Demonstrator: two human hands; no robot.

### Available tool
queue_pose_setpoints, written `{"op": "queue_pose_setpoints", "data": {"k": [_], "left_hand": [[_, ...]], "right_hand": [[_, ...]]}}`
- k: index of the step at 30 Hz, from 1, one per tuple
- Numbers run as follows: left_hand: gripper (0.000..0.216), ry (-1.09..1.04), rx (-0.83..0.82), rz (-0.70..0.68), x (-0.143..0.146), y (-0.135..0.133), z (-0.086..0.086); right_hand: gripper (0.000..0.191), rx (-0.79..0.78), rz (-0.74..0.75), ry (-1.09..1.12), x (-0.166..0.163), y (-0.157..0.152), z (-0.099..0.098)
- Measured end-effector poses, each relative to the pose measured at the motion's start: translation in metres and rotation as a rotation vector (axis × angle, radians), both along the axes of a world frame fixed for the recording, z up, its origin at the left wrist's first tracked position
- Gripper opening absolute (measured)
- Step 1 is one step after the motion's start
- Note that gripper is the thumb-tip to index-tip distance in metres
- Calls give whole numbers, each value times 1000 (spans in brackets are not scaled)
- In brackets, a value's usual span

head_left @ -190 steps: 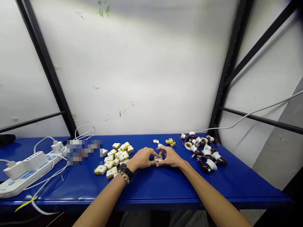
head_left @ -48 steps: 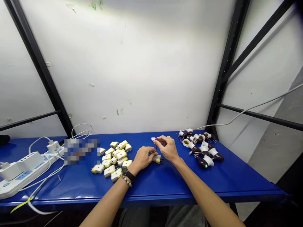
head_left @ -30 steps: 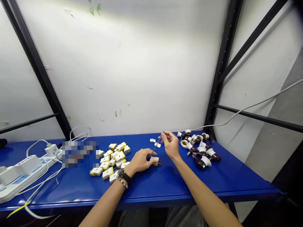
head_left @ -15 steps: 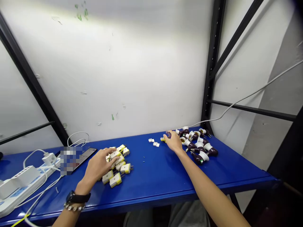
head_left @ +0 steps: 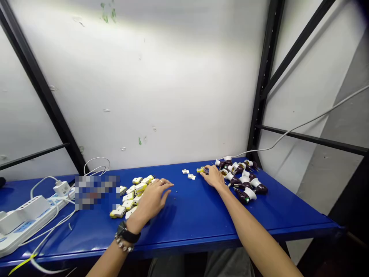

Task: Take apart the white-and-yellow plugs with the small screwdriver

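Your right hand (head_left: 213, 177) curls at a small yellow plug (head_left: 201, 170).
Light, stiff: grip its body. Pinch unclear; left hand (head_left: 151, 202) hovers, fingers spread, near the plug pile (head_left: 134, 192).

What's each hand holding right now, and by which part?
The left hand holds nothing; the right hand is at a yellow plug piece, grip unclear.
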State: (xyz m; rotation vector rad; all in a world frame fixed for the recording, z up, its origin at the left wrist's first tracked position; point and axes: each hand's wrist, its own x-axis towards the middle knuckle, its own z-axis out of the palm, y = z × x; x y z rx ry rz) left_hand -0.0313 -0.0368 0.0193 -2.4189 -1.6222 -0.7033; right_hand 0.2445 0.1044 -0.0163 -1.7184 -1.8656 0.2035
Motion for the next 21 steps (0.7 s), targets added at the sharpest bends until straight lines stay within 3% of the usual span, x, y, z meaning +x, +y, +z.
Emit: {"op": "queue_pose_setpoints", "data": {"k": [3,10,15,21], "left_hand": [[33,84,-137,-19,32,29,-10],[38,98,-187,-39,78,98,-24],[27,55,-213,-36,83,105,-25],[30,0,-309,-63,50,96,-25]], "right_hand": [[28,27,0,3,0,0,1],[22,98,-4,73,2,0,7],[19,136,118,172,4,-2,15],[21,36,438,258,-2,-10,16]]}}
